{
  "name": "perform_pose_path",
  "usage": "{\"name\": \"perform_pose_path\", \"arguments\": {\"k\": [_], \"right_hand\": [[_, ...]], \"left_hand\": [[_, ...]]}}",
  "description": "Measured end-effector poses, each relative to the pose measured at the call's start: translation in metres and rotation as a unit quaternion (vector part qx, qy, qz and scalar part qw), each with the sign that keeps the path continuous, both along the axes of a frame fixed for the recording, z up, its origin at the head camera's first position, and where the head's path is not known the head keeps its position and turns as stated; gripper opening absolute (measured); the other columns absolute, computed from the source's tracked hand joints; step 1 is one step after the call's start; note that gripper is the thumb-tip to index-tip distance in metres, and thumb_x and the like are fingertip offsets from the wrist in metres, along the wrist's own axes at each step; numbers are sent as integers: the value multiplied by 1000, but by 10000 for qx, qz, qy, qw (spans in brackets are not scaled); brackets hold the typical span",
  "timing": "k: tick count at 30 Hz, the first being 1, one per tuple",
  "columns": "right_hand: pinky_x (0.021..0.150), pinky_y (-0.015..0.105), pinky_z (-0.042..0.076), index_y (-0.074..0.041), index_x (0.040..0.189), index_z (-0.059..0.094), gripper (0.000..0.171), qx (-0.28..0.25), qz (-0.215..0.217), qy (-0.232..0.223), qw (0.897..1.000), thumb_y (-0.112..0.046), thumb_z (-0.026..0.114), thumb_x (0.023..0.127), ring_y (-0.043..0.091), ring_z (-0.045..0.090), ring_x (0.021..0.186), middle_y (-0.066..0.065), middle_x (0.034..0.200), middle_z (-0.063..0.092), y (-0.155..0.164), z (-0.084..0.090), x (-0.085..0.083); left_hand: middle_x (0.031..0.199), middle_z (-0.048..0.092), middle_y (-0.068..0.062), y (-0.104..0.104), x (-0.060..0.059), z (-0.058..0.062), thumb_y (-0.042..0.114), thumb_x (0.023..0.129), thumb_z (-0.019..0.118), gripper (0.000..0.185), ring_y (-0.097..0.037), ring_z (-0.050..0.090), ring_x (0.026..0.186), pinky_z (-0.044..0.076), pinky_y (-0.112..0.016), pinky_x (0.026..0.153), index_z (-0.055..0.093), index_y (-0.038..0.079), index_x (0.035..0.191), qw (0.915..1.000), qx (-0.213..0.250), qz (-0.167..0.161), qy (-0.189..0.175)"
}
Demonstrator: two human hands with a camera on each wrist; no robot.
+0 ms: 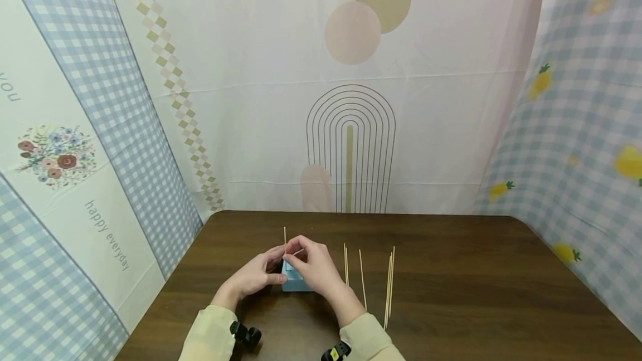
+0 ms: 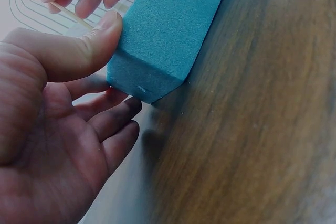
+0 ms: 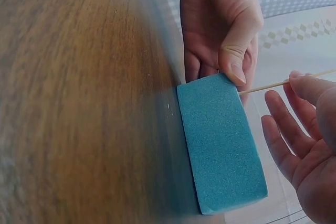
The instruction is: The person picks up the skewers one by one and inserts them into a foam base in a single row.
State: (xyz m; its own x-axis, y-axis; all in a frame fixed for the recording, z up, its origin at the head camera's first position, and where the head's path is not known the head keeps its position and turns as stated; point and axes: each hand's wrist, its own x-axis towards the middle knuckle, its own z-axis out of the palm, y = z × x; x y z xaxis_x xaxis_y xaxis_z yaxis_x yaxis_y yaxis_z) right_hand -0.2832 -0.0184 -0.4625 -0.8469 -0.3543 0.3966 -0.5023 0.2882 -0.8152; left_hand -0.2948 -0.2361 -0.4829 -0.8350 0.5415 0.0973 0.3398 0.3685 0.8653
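While both forearms rest near table (image 1: pixel 451 294) front edge, L hand (image 1: pixel 253 277) steadies blue foam block (image 1: pixel 293 282): thumb pressed on one end, fingers curled against the side below. R hand (image 1: pixel 313 269) arches over block, fingertips pinching one thin wooden skewer (image 3: pixel 262 86) w/ its end at block's top corner. One more skewer (image 1: pixel 285 238) stands upright just behind the hands; can't tell if it's stuck in foam. Approx 5 loose skewers (image 1: pixel 362 277) lie on table right of R hand, roughly parallel.
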Motion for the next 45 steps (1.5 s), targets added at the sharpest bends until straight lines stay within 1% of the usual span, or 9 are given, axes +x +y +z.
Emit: {"name": "perform_pose_path", "arguments": {"k": [7, 11, 15, 17, 24, 29, 35, 41, 45], "right_hand": [[78, 28, 59, -16, 110, 72, 8, 50, 18, 23, 10000, -17, 75, 103, 13, 73, 90, -7, 100, 72, 2, 0, 0], [85, 30, 60, -14, 114, 72, 13, 124, 79, 96, 9998, -13, 76, 102, 17, 74, 95, -5, 104, 74, 4, 2, -1], [89, 34, 60, -13, 120, 73, 20, 160, 88, 135, 9997, -8, 75, 101, 18, 75, 100, -2, 108, 76, 6, 4, -1], [89, 35, 61, -12, 122, 73, 21, 172, 34, 113, 9998, -9, 74, 102, 18, 74, 101, -2, 109, 76, 9, 4, -1], [91, 41, 61, -11, 125, 73, 21, 291, -145, 0, 9995, -13, 72, 104, 20, 74, 104, -1, 111, 76, 21, 5, -1], [93, 45, 59, -10, 126, 72, 23, 352, -97, -150, 9992, -13, 72, 103, 21, 73, 106, 2, 113, 76, 37, 8, -1], [94, 43, 58, -6, 125, 72, 23, 452, -83, -291, 9985, -12, 71, 103, 22, 72, 107, 4, 116, 75, 61, 9, -1], [86, 37, 58, -7, 122, 73, 20, 535, -125, -469, 9974, -12, 72, 103, 22, 71, 105, 9, 117, 75, 91, 11, 2], [82, 33, 58, -12, 119, 74, 17, 539, -194, -561, 9968, -14, 74, 101, 21, 71, 102, 7, 114, 76, 111, 12, 5]], "left_hand": [[169, 30, -30, 2, 1, 2, 7, 99, 74, 76, -50, 33, 154, 27, -65, 123, 36, -7, 163, 10000, -12, -30, 23], [169, 27, -32, 1, 1, 1, 9, 99, 75, 79, -50, 31, 154, 27, -65, 123, 33, -8, 163, 9999, -80, 59, -35], [169, 28, -33, 2, 0, 1, 10, 99, 75, 81, -50, 31, 154, 27, -65, 122, 31, -9, 163, 9999, -76, 87, -34], [169, 28, -32, 2, -1, 0, 10, 98, 75, 82, -50, 31, 155, 26, -64, 123, 30, -9, 164, 9999, -65, 88, -45], [172, 22, -30, 3, 0, -2, 15, 98, 77, 87, -48, 30, 156, 25, -62, 124, 26, -9, 165, 9991, -212, 303, -225], [172, 21, -31, 3, 1, -1, 14, 97, 77, 89, -48, 28, 157, 23, -62, 125, 24, -11, 164, 9987, -173, 393, -275], [172, 20, -30, 2, 3, -1, 15, 98, 78, 89, -47, 27, 157, 23, -61, 125, 24, -10, 165, 9984, -205, 431, -288], [172, 19, -33, 1, 3, -1, 12, 98, 77, 89, -50, 27, 156, 24, -63, 124, 23, -12, 164, 9993, -215, 269, -156], [172, 19, -32, 0, 4, -1, 13, 98, 77, 89, -49, 27, 156, 24, -62, 124, 23, -11, 165, 9991, -227, 310, -176]]}}
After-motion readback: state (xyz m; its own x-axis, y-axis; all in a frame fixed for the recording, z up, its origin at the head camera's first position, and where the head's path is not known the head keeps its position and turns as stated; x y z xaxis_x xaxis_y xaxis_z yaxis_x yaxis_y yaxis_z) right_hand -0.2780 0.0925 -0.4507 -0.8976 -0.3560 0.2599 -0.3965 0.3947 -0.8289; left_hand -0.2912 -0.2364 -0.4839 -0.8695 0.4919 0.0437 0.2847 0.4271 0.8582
